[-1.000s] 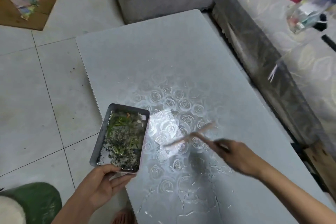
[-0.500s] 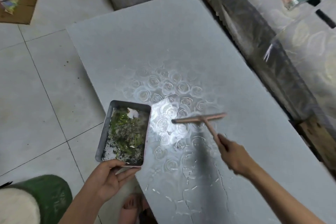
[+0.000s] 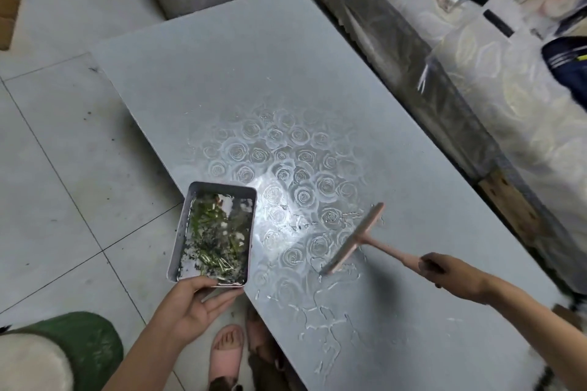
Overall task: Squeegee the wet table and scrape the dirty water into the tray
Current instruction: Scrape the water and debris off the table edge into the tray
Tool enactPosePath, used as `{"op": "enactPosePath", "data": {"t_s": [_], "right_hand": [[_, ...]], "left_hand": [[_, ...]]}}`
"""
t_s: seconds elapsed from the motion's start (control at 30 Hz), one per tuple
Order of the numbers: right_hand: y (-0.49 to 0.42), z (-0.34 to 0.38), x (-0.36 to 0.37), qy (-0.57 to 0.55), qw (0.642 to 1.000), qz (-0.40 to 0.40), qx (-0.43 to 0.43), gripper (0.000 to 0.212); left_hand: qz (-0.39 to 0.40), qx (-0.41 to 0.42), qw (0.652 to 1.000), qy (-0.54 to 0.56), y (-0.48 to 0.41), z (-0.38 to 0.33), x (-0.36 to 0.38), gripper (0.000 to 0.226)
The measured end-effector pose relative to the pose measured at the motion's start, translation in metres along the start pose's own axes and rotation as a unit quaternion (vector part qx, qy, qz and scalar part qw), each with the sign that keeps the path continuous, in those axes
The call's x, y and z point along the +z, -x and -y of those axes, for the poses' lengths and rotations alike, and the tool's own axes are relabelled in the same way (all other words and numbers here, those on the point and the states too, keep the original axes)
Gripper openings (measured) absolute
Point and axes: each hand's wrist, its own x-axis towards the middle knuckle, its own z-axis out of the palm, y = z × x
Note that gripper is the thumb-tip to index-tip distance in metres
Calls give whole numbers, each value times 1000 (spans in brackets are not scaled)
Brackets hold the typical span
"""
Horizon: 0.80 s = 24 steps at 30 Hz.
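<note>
the left hand (image 3: 197, 305) holds the tray (image 3: 181, 233) by its near end, thumb over the rim and fingers spread underneath. in this view the tray lies across the left edge of the table (image 3: 254, 57), towards the near corner. i cannot tell whether it touches the table. that spot looks chosen so that anything pushed off the edge drops in. gripping only the end leaves the long side facing the table free. the tray already carries murky water with green and dark scraps.

the right hand (image 3: 441, 270) is curled round the far end of the squeegee (image 3: 355, 238) handle. the blade sits on the surface right of the shiny wet patch, roughly parallel to the tray's long side. it seems set behind the water, so one pull leftwards would sweep it to the tray. the long grip probably gives reach across the table.

water (image 3: 330, 320) lies in thin streaks along the near part of the table, with beads beside the blade. so the job looks partly done. the streaks nearest the near edge lie outside the blade's present line and would likely need another pass.
</note>
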Motion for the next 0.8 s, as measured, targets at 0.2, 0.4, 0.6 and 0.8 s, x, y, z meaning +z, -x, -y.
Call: {"op": "enactPosePath", "data": {"t_s": [0.2, 0.4, 0.6, 0.8], "right_hand": [[-1, -24, 41, 9, 999, -31, 12, 14], [1, -57, 21, -12, 998, -61, -14, 15], [-15, -124, -13, 22, 996, -77, -45, 24], [-67, -178, -27, 69, 990, -100, -73, 40]], "left_hand": [[-20, 0, 1000, 5, -4, 18, -8, 22], [-33, 8, 999, 11, -12, 43, -2, 15], [-45, 30, 997, 51, -19, 71, 12, 21], [-43, 62, 992, 104, -41, 96, 28, 20]]}}
